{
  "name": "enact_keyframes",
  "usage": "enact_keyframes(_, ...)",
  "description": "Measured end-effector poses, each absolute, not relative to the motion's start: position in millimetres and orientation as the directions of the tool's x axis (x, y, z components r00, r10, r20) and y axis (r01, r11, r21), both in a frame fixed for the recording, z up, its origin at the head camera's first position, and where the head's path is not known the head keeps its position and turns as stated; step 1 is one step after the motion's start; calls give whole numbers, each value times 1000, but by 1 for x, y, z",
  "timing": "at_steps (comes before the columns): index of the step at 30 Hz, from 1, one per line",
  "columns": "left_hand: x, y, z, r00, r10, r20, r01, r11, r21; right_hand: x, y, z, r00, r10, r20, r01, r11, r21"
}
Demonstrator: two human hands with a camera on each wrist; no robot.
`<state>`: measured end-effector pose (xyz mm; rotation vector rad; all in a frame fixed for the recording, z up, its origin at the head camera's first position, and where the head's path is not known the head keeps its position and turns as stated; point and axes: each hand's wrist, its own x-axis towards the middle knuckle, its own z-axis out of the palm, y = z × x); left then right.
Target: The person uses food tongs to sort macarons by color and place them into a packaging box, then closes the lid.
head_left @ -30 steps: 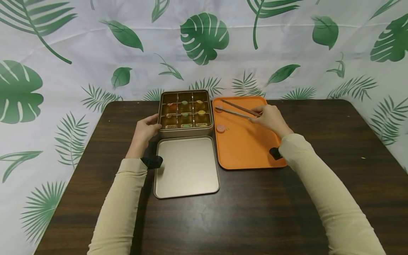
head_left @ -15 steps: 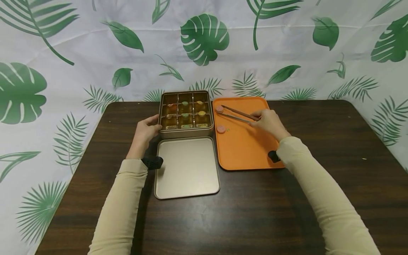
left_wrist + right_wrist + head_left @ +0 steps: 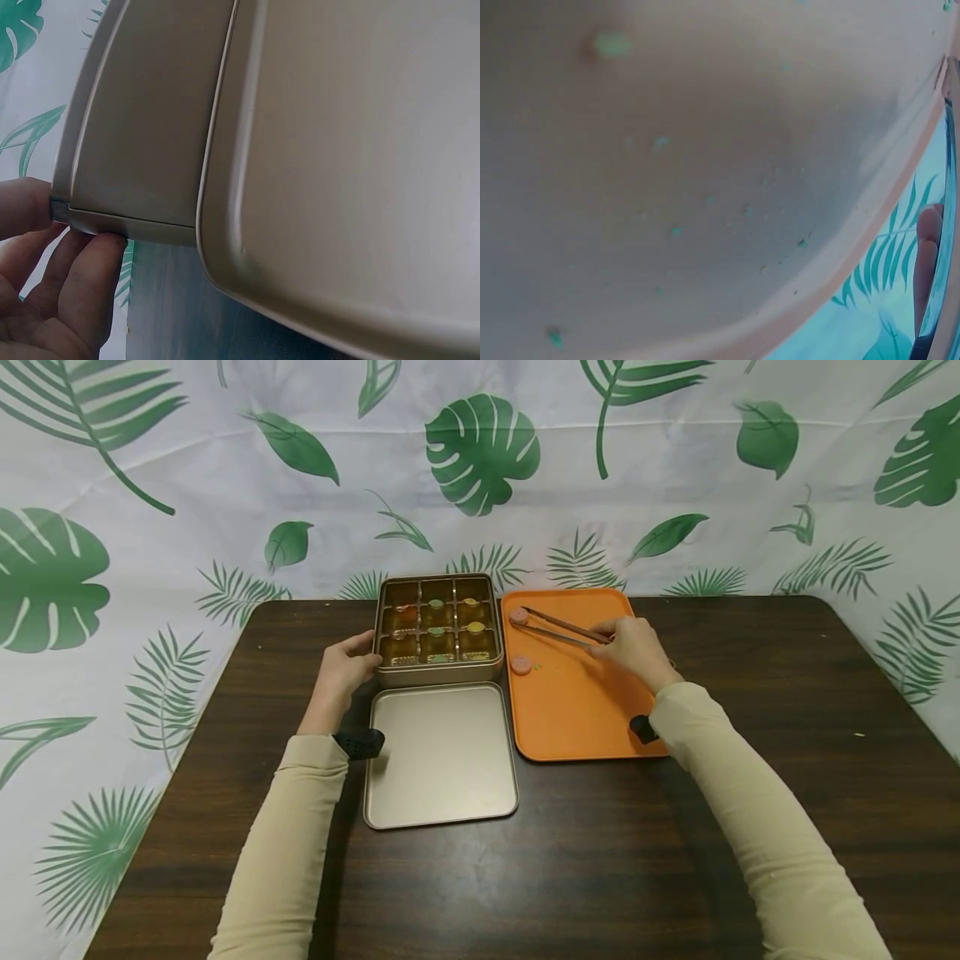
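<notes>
A square gold tin (image 3: 438, 673) stands at the back, with a plastic insert divided into several compartments. Small red, green and yellow pieces lie in some of them. My left hand (image 3: 343, 672) grips the tin's left side, the thumb (image 3: 22, 208) at its rim and the fingers curled against the wall. With my right hand (image 3: 633, 652) I hold metal tongs (image 3: 564, 622) over the orange tray (image 3: 581, 718). The tongs' tips stand on either side of a round pink disc (image 3: 519, 616) in the tray's back left corner. A second pink disc (image 3: 521, 666) lies nearer the front.
A flat gold lid (image 3: 442, 756) lies in front of the tin, left of the tray. Small green crumbs (image 3: 676, 231) are scattered on the tray. Behind the dark wooden table (image 3: 570, 860) hangs a white leaf-patterned cloth (image 3: 315, 410).
The tongs' tips have come closer together around the back pink disc, and the right hand has shifted slightly left and forward. My left hand stays on the tin.
</notes>
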<state>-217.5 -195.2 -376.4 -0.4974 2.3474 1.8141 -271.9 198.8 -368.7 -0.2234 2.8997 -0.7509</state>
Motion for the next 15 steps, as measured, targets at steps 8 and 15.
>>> enact_keyframes(8, -217, -196, -378, -935, -175, -309, -343, 215, 914, -272, 199, -366, -990, -144, 1, -126, 862, -492)
enact_keyframes(15, -216, -195, -375, -935, -172, -310, -342, 214, 915, -270, 193, -361, -981, -136, 140, -189, 840, -508)
